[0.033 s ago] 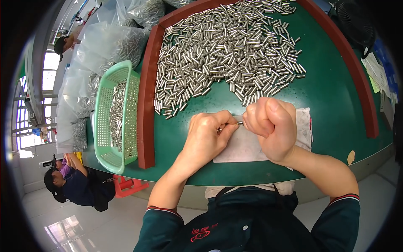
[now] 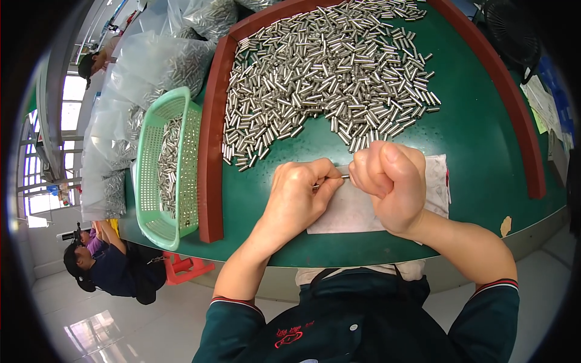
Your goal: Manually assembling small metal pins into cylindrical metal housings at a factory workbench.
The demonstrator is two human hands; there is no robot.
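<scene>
Over a pale cloth (image 2: 351, 212), my left hand (image 2: 298, 196) pinches a slim metal pin (image 2: 345, 176) between thumb and fingers. A bit of metal shows on either side of the pinch; whether it is one piece or several I cannot tell. My right hand (image 2: 393, 184) is curled into a fist against the pin's right end, its fingers closed round what looks like that end. The rest of the metal is hidden by the fingers. Beyond the hands, a large heap of short shiny metal pins (image 2: 327, 72) covers the green table (image 2: 478, 163).
Dark red rails (image 2: 212, 151) border the work area. Left of them stands a light green basket (image 2: 189, 187) holding more pins, beside clear plastic bags of pins (image 2: 181, 66). A black fan (image 2: 511, 33) is at the far right. Other people (image 2: 115, 266) are at the left.
Almost nothing differs. My right fist has shifted very slightly; both hands stay at the pin in the same pose.
</scene>
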